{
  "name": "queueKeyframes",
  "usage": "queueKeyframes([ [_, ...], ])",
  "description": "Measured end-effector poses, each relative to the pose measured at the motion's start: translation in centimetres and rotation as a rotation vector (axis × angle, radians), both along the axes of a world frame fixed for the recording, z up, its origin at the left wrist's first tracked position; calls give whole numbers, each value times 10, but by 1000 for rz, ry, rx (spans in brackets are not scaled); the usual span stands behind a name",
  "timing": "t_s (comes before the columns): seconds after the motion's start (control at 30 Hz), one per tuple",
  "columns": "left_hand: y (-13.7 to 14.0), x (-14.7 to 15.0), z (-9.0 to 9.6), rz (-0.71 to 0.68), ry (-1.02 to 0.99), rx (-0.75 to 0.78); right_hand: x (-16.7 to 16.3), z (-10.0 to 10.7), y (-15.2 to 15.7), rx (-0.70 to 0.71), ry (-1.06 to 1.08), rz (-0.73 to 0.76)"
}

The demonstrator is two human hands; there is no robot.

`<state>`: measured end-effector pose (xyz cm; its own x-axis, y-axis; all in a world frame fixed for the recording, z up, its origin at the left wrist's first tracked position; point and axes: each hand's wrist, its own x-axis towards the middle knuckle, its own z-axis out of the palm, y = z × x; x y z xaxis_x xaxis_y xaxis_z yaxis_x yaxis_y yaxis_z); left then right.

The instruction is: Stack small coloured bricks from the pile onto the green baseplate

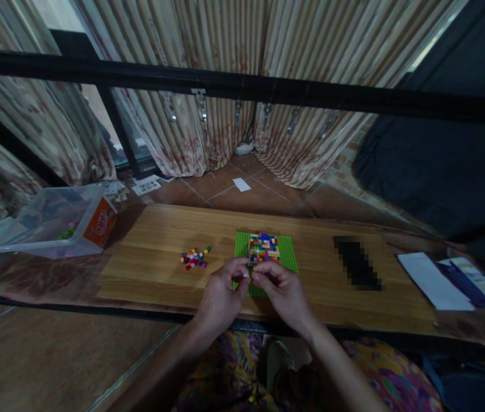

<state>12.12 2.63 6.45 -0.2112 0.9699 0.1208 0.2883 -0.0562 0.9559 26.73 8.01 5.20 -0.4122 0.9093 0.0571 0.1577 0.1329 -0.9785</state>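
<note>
A green studded baseplate (289, 252) lies on the wooden board, with a block of multicoloured toy bricks (263, 247) built up on it. Over the near part of the plate, my left hand (224, 289) pinches a small pale toy brick (246, 275) between thumb and fingers. Close beside it, my right hand (283, 289) is closed in a pinch, its fingertips almost meeting the left ones. What sits between the right fingertips is too small and dark to make out. To the left, a loose pile of small coloured bricks (193, 259) rests on the board.
The wooden board (139, 252) spans the table. A clear plastic box (60, 220) with an orange label stands at the left. On the right lie a pixelated black object (357, 263) and white papers (435, 281). A black metal bar (242, 83) crosses in front of the curtains.
</note>
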Motion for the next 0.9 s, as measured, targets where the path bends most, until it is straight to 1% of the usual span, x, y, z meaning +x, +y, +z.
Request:
queueKeyframes([
  [0.1, 1, -7, -11, 22, -20, -29, 12, 0, 19, 43, -23, -128],
  [0.2, 0, -17, -27, 34, 5, -85, 23, -1, 47, 122, -52, -261],
  [0.33, -5, -28, -52, 85, 50, -141, 30, -13, 85, 150, -44, -321],
  [0.47, -7, -34, -67, 146, 124, -140, 25, -31, 109, 91, -21, -307],
  [0.6, -7, -37, -70, 135, 178, -123, 17, -41, 120, 46, 22, -247],
  [0.77, -8, -38, -68, 121, 209, -127, 13, -42, 124, -38, -7, -196],
  [0.9, -9, -38, -68, 111, 190, -94, 14, -40, 127, -74, -44, -176],
])
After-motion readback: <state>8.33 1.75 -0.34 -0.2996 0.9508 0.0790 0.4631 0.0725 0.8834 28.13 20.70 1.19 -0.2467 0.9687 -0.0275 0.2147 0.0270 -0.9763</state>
